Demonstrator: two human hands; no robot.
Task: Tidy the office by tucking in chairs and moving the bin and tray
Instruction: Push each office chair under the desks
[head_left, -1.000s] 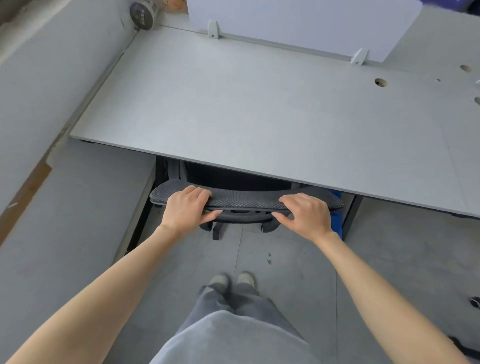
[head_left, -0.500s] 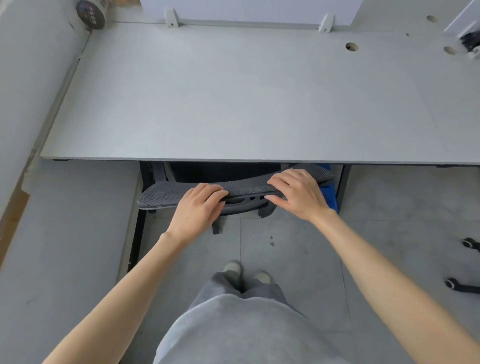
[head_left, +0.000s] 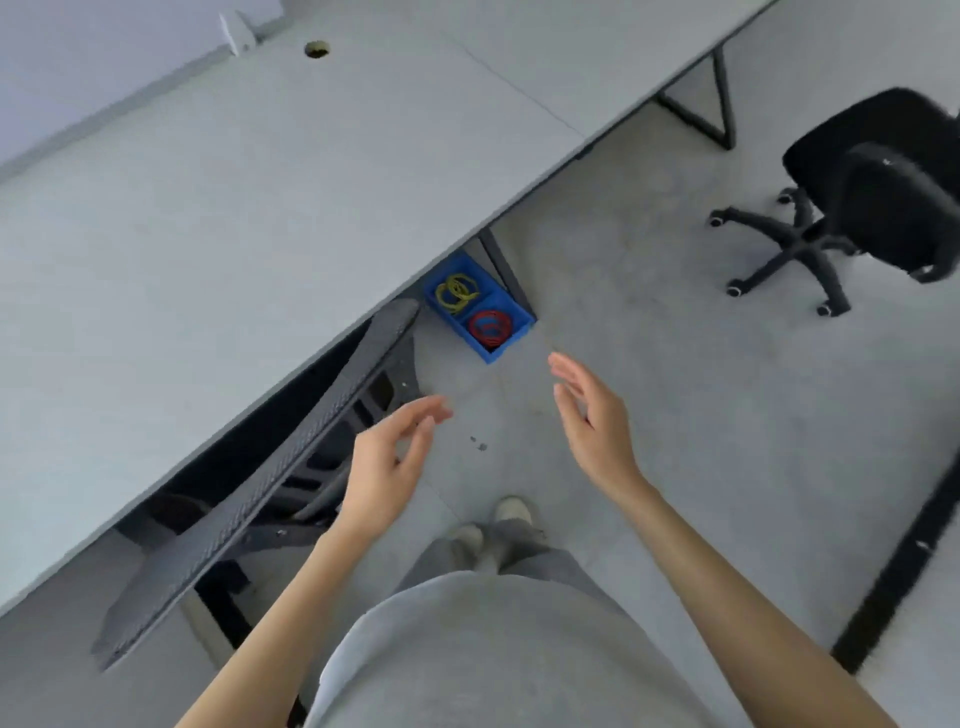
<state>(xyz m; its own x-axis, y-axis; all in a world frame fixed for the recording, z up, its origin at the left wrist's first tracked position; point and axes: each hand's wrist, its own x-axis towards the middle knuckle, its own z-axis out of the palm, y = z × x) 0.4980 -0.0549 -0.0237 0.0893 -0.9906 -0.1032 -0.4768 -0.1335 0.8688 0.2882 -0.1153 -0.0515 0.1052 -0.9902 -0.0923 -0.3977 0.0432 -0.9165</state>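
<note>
The grey mesh-backed chair (head_left: 270, 483) is tucked under the grey desk (head_left: 249, 208), only its backrest top showing at the desk edge. My left hand (head_left: 387, 462) hangs just right of the backrest with fingers relaxed, holding nothing. My right hand (head_left: 592, 415) is lifted over the floor, fingers straight and empty. A blue tray (head_left: 480, 312) with yellow and red coils sits on the floor under the desk edge. A second black swivel chair (head_left: 857, 208) stands out on the floor at the right, away from the desk.
A white divider panel (head_left: 104, 78) stands along the desk's far side, near a cable hole (head_left: 317, 49). Black desk legs (head_left: 722, 98) show at the upper right. A dark bar (head_left: 904, 566) crosses the floor at the lower right. My feet (head_left: 491, 530) stand on grey floor.
Both hands have let go of the chair backrest and pulled back. The view has swung right, bringing the blue tray and the second black chair into sight.
</note>
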